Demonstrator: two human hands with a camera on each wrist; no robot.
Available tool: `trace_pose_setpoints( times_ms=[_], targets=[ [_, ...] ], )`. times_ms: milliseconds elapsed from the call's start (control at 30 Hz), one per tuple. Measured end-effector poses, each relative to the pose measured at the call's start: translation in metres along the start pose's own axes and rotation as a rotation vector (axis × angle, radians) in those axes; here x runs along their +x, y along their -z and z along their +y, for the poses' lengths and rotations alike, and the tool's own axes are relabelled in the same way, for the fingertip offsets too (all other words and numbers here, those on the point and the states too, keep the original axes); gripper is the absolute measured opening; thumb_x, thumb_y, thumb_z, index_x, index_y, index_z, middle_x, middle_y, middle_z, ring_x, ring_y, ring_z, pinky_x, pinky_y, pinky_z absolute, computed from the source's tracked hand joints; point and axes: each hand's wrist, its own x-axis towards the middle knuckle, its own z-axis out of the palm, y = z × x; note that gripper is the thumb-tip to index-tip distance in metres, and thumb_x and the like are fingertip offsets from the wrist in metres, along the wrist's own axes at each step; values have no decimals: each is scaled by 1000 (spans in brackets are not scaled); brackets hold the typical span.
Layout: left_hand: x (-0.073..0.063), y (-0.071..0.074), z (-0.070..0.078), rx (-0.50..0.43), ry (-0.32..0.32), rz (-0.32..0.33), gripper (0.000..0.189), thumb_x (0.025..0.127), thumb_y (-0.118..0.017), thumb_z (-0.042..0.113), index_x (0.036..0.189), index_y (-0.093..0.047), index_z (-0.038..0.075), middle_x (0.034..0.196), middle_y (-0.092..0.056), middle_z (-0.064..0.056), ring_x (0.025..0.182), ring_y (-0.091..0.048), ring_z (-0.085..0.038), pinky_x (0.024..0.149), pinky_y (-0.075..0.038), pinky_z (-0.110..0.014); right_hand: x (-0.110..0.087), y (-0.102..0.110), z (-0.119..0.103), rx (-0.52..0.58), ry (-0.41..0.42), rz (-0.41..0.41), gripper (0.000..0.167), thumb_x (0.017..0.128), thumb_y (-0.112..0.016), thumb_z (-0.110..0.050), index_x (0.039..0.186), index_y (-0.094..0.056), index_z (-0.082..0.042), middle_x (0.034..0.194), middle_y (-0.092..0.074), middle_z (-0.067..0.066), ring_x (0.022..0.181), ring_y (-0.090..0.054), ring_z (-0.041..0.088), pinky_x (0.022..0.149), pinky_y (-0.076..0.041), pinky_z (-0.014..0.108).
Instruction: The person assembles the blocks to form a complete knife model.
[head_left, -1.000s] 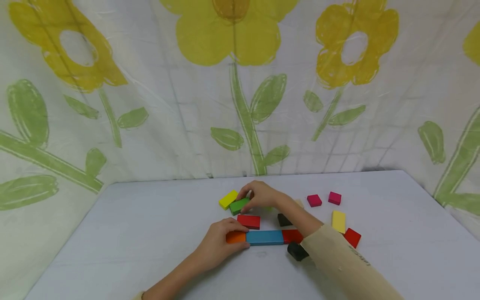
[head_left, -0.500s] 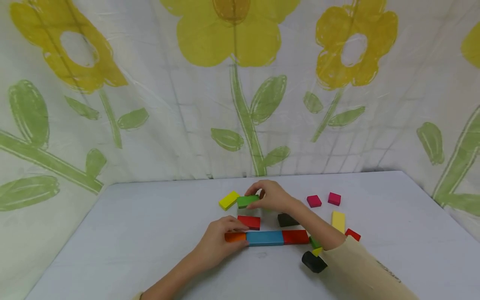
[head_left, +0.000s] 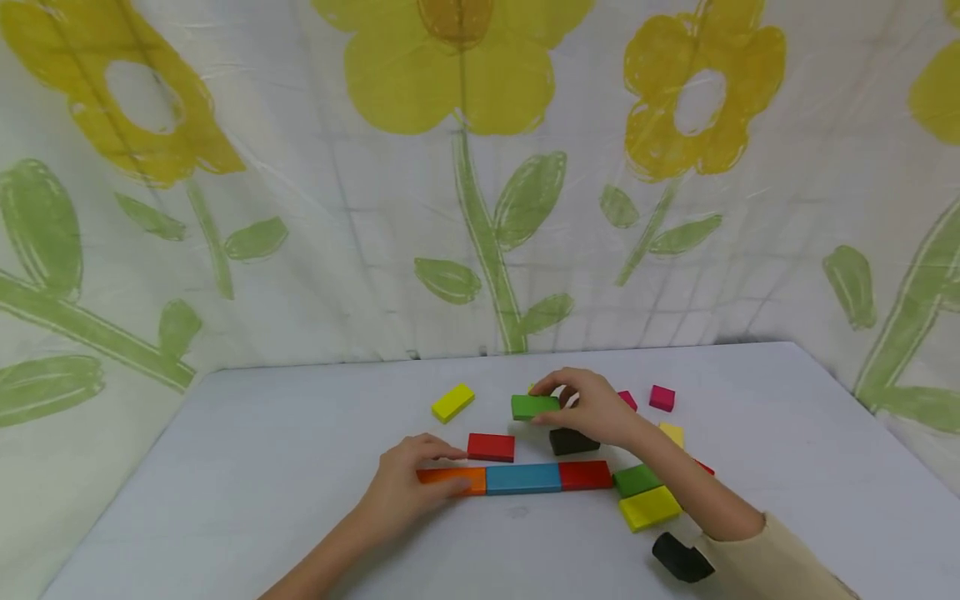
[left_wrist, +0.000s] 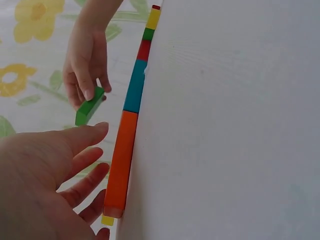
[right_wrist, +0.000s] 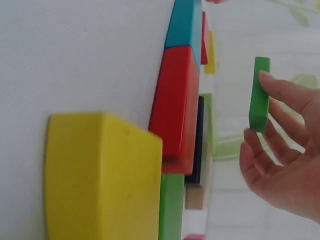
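Observation:
My right hand (head_left: pixel 596 410) pinches a green rectangular block (head_left: pixel 531 407) between thumb and fingers, raised above the table behind the row of blocks. In the right wrist view the thumb lies on one face of this green block (right_wrist: pixel 259 100). My left hand (head_left: pixel 401 485) is at the left end of the row, beside an orange block (head_left: pixel 472 482), its fingers loosely spread. In the left wrist view the orange block (left_wrist: pixel 120 160) shows whole next to those fingers. Right of it, end to end, lie a blue block (head_left: pixel 523 478) and a red block (head_left: pixel 587 475).
A second green block (head_left: pixel 636 481) and a yellow block (head_left: pixel 649 508) lie at the row's right end. Behind the row are another red block (head_left: pixel 491 447), a black block (head_left: pixel 574 441) and a bright yellow block (head_left: pixel 453 402). A magenta block (head_left: pixel 662 397) sits at the back right.
My right hand has lifted the green block from beside the bright yellow one and carried it right. My left hand has let go of the orange block and slid left, uncovering more of it.

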Motion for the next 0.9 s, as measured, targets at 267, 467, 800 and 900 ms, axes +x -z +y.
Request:
trace_pose_setpoints(
  times_ms=[267,467,800,900],
  targets=[
    [-4,-2,-5,-41,83,-24,26,88,-88,27,112,-81,21,112,-72,5,111,-59,-19,92,-53,-33,-27,16,2,32,-25,20,31,93,-83,-17,120,-74,-5,118,-73,10,97,-61,22,78,-58,27],
    [-6,-6,-5,-54,102,-31,28,88,-88,28,114,-81,23,115,-71,4,115,-56,-21,94,-51,-37,-47,26,4,15,-52,41,32,92,-83,-18,120,-74,-6,118,-73,8,98,-60,22,75,-57,25],
    [-6,-7,-5,-67,101,-20,27,88,-87,28,114,-81,22,116,-71,4,115,-57,-21,97,-50,-40,-70,41,18,-13,-81,-1,34,91,-84,-17,120,-72,-4,118,-72,8,102,-60,22,81,-57,25],
    [-5,-7,-6,-67,101,-19,27,88,-87,29,113,-81,23,116,-71,5,115,-57,-21,98,-50,-41,-74,43,25,-9,-103,-20,35,90,-85,-15,120,-72,-3,118,-72,10,102,-61,23,79,-58,25]
  ],
)
